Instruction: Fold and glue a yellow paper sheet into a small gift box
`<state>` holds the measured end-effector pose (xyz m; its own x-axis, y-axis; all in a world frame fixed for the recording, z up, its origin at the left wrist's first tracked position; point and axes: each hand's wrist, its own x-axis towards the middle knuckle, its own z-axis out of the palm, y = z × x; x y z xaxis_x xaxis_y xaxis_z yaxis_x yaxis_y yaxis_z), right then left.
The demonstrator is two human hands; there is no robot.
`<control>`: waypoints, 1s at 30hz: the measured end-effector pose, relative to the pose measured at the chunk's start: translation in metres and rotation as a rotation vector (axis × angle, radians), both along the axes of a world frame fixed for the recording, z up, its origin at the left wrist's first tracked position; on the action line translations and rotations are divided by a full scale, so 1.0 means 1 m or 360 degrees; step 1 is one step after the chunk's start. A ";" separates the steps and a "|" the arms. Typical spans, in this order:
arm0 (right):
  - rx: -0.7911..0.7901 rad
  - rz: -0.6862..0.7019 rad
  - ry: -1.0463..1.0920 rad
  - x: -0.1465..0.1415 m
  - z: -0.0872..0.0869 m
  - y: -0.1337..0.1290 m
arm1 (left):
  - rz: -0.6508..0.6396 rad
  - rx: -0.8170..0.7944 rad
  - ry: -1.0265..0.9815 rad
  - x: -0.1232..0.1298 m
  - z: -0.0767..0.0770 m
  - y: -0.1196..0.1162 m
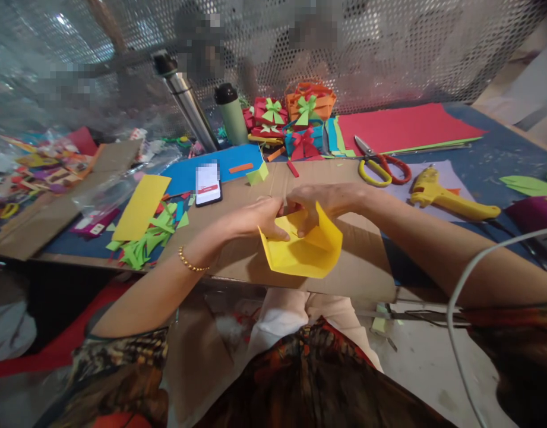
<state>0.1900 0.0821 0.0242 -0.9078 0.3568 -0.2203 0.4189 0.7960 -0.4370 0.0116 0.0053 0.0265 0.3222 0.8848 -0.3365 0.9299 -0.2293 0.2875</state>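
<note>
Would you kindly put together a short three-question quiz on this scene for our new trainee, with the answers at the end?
1. Multiple choice: What do the left hand and the right hand hold between them?
A) a phone
B) a folded yellow sheet
C) a metal flask

2. True or false: As the wearer sees it, the yellow glue gun lies to the right of the scissors.

3. Short answer: What colours are the two handle loops of the scissors?

Key
1. B
2. True
3. One is yellow, the other red.
</note>
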 end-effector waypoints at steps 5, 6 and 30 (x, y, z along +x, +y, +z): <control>0.0015 0.0053 0.0021 0.000 -0.003 0.001 | -0.0005 -0.0092 -0.0019 0.004 0.007 -0.003; -0.0005 0.0055 0.0023 0.001 -0.002 0.000 | -0.0005 -0.0116 -0.0045 0.005 0.007 -0.003; -0.0102 0.0064 -0.0098 0.006 -0.002 -0.002 | 0.0197 -0.0334 -0.0546 -0.002 -0.007 -0.007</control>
